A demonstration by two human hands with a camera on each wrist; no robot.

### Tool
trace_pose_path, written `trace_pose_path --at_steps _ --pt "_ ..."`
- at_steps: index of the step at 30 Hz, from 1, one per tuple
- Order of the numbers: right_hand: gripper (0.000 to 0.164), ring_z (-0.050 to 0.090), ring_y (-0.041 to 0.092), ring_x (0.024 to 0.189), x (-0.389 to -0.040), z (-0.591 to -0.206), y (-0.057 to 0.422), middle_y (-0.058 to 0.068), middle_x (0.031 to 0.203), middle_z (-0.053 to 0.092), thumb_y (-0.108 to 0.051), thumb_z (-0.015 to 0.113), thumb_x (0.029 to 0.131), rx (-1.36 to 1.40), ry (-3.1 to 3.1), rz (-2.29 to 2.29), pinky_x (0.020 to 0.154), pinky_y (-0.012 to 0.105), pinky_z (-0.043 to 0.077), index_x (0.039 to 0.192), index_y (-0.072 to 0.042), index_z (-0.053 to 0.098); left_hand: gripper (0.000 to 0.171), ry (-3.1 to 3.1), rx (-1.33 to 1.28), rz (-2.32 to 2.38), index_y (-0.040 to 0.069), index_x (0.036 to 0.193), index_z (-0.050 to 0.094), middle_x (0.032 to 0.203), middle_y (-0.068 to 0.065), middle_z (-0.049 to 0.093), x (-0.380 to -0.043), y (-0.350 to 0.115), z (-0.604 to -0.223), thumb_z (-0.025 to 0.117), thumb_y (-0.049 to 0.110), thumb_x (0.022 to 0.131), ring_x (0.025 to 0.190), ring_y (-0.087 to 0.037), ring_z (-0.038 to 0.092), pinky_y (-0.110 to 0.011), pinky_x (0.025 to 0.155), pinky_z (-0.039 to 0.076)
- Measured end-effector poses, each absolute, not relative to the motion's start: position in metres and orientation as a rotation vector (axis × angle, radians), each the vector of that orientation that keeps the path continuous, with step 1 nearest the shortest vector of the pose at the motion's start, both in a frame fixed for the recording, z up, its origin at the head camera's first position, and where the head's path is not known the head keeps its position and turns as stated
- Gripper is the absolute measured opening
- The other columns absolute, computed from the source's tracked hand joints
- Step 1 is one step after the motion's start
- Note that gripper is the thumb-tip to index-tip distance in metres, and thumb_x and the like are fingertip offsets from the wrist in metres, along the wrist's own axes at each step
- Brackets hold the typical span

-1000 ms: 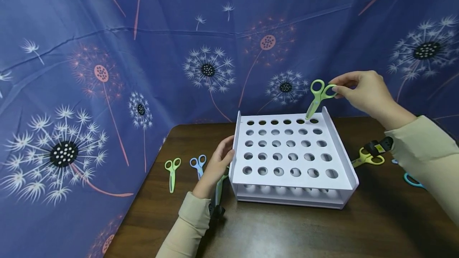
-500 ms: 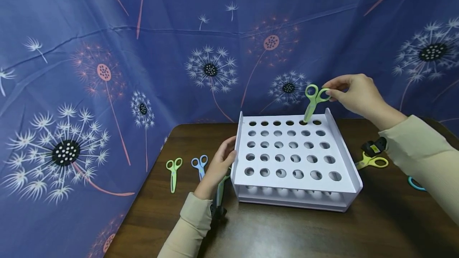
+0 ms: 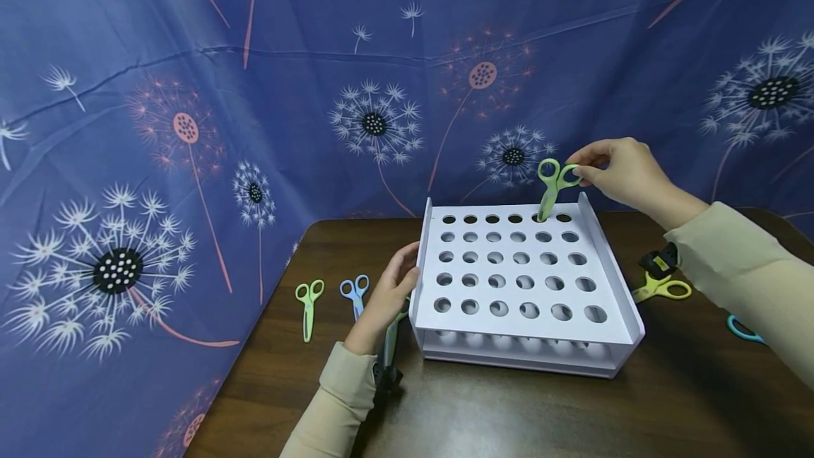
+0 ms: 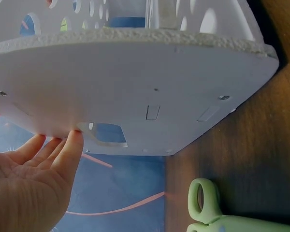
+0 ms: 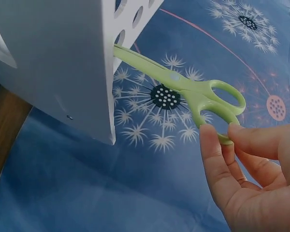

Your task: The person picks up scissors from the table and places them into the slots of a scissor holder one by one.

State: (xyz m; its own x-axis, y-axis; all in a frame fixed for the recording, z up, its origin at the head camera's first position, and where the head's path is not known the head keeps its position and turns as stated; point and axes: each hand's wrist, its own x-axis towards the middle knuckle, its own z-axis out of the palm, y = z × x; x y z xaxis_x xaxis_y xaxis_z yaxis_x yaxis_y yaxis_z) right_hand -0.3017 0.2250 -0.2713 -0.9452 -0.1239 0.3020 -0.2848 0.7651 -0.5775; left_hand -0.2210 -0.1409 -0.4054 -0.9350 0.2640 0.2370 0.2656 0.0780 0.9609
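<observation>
My right hand pinches one finger loop of the green scissors between thumb and fingers. The scissors point down, slightly tilted, and their tip is at a back-row hole, second from the right, in the white rack. Seen from the right wrist, the green scissors have closed blades whose end reaches the holed top. My left hand rests on the rack's left side. In the left wrist view its fingers lie nearly straight against the white side panel.
On the left of the brown table lie green scissors and blue scissors. Another green pair lies partly hidden by the left wrist. To the rack's right are yellow scissors and a teal loop. A patterned blue cloth hangs behind.
The right hand has lowered the green scissors and moved them slightly left, bringing the tip from beside the hole to the hole itself. The left hand has stayed on the rack.
</observation>
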Motion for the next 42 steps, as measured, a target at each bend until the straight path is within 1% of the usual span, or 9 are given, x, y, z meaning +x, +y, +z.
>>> trace_pose_path --at_steps 4,7,14,19,22,29,36,39,42 --pt "0.02 0.067 0.021 0.072 -0.303 -0.269 0.225 0.019 0.093 0.071 -0.013 0.062 0.094 0.349 -2.74 0.928 0.061 0.033 0.048 0.108 -0.001 0.07 0.047 -2.287 -0.58 -2.057 0.002 0.147 0.033 0.145 -0.023 0.042 -0.222 -0.139 -0.405 0.043 0.011 0.103 0.128 -0.037 0.046 -0.032 0.095 0.046" --pt "0.019 0.067 0.023 0.074 -0.304 -0.268 0.226 0.019 0.093 0.07 -0.011 0.062 0.093 0.359 -2.759 0.915 0.063 0.036 0.049 0.108 -0.001 0.07 0.047 -2.276 -0.588 -2.054 0.002 0.147 0.033 0.145 -0.023 0.042 -0.223 -0.137 -0.405 0.043 0.011 0.102 0.128 -0.037 0.046 -0.031 0.095 0.046" --pt "0.017 0.065 0.022 0.072 -0.303 -0.268 0.228 0.018 0.091 0.069 -0.007 0.062 0.092 0.357 -2.774 0.89 0.06 0.034 0.047 0.107 0.0 0.069 0.047 -2.288 -0.611 -2.041 0.003 0.148 0.032 0.146 -0.022 0.041 -0.224 -0.134 -0.403 0.043 0.012 0.103 0.129 -0.036 0.045 -0.032 0.096 0.045" --pt "0.017 0.066 0.031 0.076 -0.303 -0.27 0.23 0.019 0.091 0.069 -0.004 0.062 0.091 0.366 -2.769 0.898 0.06 0.034 0.049 0.105 0.002 0.069 0.047 -2.291 -0.608 -2.034 0.004 0.148 0.033 0.146 -0.021 0.042 -0.225 -0.132 -0.402 0.043 0.012 0.102 0.129 -0.035 0.046 -0.037 0.097 0.045" --pt "0.017 0.066 0.034 0.08 -0.303 -0.271 0.231 0.02 0.091 0.068 -0.004 0.062 0.092 0.371 -2.781 0.901 0.059 0.033 0.049 0.106 0.002 0.069 0.047 -2.287 -0.612 -2.039 0.004 0.148 0.033 0.146 -0.021 0.042 -0.226 -0.131 -0.402 0.043 0.012 0.102 0.129 -0.035 0.046 -0.037 0.098 0.045" --pt "0.017 0.065 0.033 0.079 -0.303 -0.279 0.233 0.02 0.094 0.068 -0.005 0.063 0.092 0.393 -2.802 0.898 0.058 0.032 0.048 0.106 0.002 0.069 0.047 -2.282 -0.651 -2.03 0.002 0.148 0.032 0.145 -0.023 0.042 -0.225 -0.13 -0.403 0.042 0.011 0.103 0.129 -0.037 0.045 -0.032 0.097 0.045" --pt "0.017 0.065 0.029 0.079 -0.306 -0.293 0.225 0.018 0.095 0.068 -0.004 0.063 0.091 0.437 -2.821 0.897 0.064 0.036 0.05 0.105 0.001 0.07 0.047 -2.288 -0.628 -2.025 0.001 0.148 0.032 0.145 -0.024 0.041 -0.218 -0.137 -0.409 0.042 0.011 0.103 0.129 -0.038 0.045 -0.022 0.093 0.045" --pt "0.016 0.064 0.028 0.078 -0.309 -0.296 0.222 0.017 0.093 0.068 -0.003 0.063 0.09 0.453 -2.81 0.905 0.065 0.037 0.05 0.104 0.001 0.07 0.047 -2.289 -0.609 -2.013 0.002 0.148 0.032 0.146 -0.024 0.041 -0.217 -0.14 -0.409 0.042 0.01 0.102 0.129 -0.039 0.045 -0.021 0.092 0.045" --pt "0.016 0.064 0.026 0.078 -0.311 -0.299 0.221 0.017 0.094 0.068 -0.004 0.063 0.09 0.449 -2.813 0.922 0.065 0.035 0.05 0.104 0.0 0.07 0.047 -2.292 -0.597 -2.018 0.002 0.148 0.033 0.146 -0.023 0.041 -0.216 -0.142 -0.408 0.043 0.011 0.103 0.129 -0.038 0.044 -0.022 0.094 0.044"
